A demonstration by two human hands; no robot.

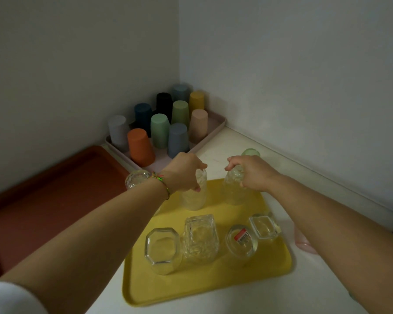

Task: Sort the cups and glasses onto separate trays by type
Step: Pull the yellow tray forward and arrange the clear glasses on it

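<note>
Centre: yellow tray point(202, 288) bearing clear glasses point(162, 250); left glass point(194, 198) and right glass point(233, 193), at its top, show a pebbled texture, the middle glass point(200, 239) a cut pattern, the round glass point(242, 245) a red-and-white label point(242, 236). Left edge: red-brown tray point(43, 200). Upper centre: pale pink tray point(216, 123) with plain cups point(160, 130): grey, orange, navy, black, mint, sage, slate, blue-grey, mustard, beige. Bracelet point(157, 177): green, yellow and pink threads. Lower left: white sleeve point(9, 298).

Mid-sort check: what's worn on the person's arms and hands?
No gloves on the left hand or the right hand. The left wrist carries a thin braided bracelet in green, yellow and red. A white sleeve shows high on the left arm; the right forearm is uncovered.
</note>
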